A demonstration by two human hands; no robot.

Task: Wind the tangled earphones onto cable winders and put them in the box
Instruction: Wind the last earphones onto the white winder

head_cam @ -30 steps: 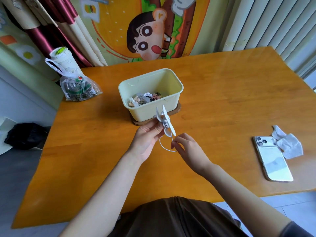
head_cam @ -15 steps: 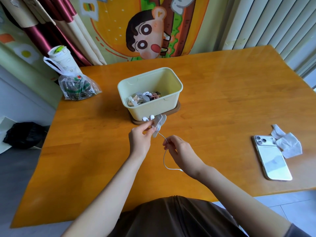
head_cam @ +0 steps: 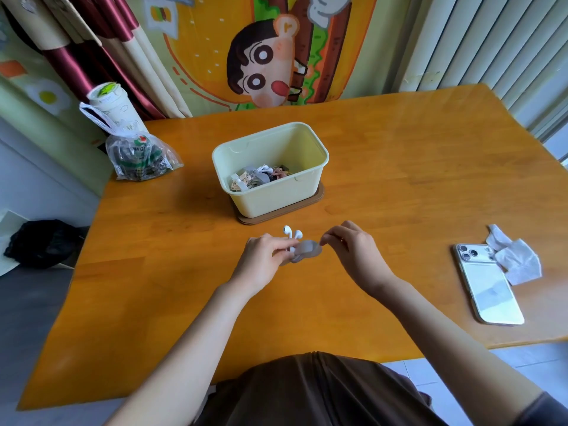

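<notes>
Two earbuds stuck up past the fingers of the left hand gripping the grey winder; the right hand pinched its other end, likely securing the cable; the box stood just beyond.

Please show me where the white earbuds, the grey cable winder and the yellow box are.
white earbuds [head_cam: 287,230]: head view, on the rounded head of the left bud.
grey cable winder [head_cam: 307,249]: head view, on its flat upper face.
yellow box [head_cam: 278,196]: head view, on its near outer wall.
</notes>
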